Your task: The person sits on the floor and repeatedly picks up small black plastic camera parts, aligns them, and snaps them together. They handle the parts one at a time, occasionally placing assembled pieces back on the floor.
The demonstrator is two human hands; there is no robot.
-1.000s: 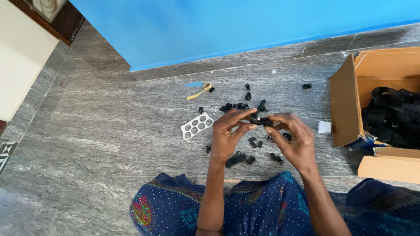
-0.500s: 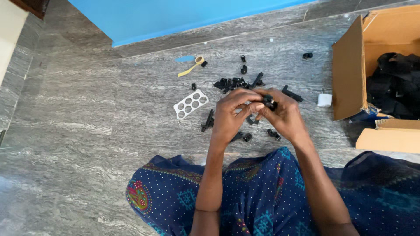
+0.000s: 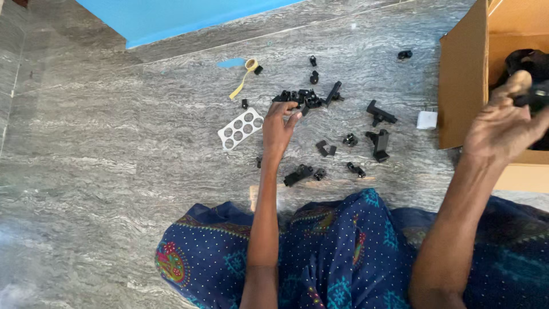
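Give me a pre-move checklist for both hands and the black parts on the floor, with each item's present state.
1. Left hand at the pile of black parts: ok, fingertips at its edge.
2. Left hand gripping a part: cannot tell.
3. Right hand holding a black part: ok, held at the cardboard box opening.
4. Box open and reachable: ok, flap open, black items inside.
5. White perforated plate free: ok, lies beside the left hand, untouched.

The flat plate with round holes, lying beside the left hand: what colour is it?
White; the plate with round holes shows clearly in the head view, on the grey floor beside the left hand.
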